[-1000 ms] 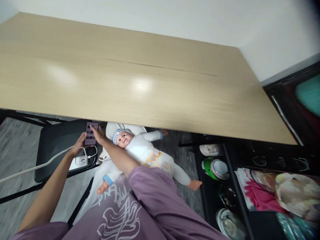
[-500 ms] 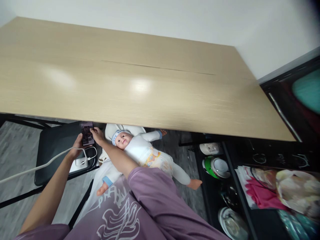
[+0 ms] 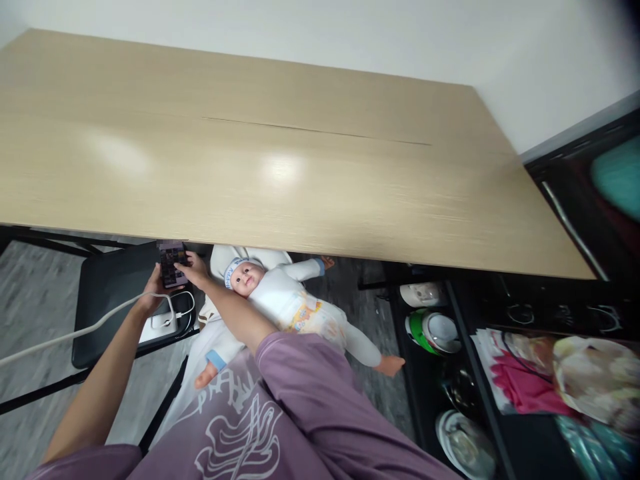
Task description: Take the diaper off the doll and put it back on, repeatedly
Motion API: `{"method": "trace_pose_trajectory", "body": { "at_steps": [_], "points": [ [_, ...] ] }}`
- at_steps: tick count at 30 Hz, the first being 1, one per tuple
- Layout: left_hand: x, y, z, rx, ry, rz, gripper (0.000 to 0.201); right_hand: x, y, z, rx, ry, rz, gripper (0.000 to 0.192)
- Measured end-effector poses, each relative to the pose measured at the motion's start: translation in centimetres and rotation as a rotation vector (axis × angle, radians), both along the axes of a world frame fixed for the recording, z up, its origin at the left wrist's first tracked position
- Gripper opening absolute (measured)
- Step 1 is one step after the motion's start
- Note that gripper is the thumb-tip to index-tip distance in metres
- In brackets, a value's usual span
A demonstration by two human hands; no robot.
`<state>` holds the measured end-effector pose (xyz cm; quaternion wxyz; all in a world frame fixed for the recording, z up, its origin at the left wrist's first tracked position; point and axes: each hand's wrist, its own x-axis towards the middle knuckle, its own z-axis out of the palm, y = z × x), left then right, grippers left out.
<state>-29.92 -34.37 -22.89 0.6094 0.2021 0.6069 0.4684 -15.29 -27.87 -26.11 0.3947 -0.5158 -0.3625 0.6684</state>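
Note:
My left hand [image 3: 151, 293] holds a phone [image 3: 171, 262] with a lit screen just under the front edge of the wooden table [image 3: 280, 167]. A finger of my right hand [image 3: 197, 270] touches the phone's right side. A white cable [image 3: 75, 330] runs from the left across my left wrist toward a white charger [image 3: 163, 323] on a black chair [image 3: 113, 293]. A baby doll [image 3: 287, 310] in white clothes and a cap lies on its back below my right forearm, partly on a white cloth [image 3: 200, 360].
To the right stands a black rack [image 3: 450, 307] holding pots and bowls, a green-rimmed cooker [image 3: 433, 333] among them. Red cloth and plastic bags [image 3: 560, 383] lie at the far right. Grey floor shows on the left. My purple trouser leg fills the bottom.
The phone has shifted slightly left and further under the table edge, and its screen looks darker. My right hand has stayed at the phone's side. The doll has not moved.

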Motion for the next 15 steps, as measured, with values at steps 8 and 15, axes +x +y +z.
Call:
{"method": "trace_pose_trajectory", "body": {
  "at_steps": [8, 15],
  "points": [
    [0.1, 0.1, 0.0, -0.025, -0.007, 0.001, 0.063, -0.5, 0.5, -0.9, -0.032, -0.018, -0.029, 0.036],
    [0.3, 0.0, 0.1, -0.021, 0.012, -0.011, 0.058, -0.6, 0.5, -1.4, -0.033, 0.009, -0.036, 0.035]
  ]
}}
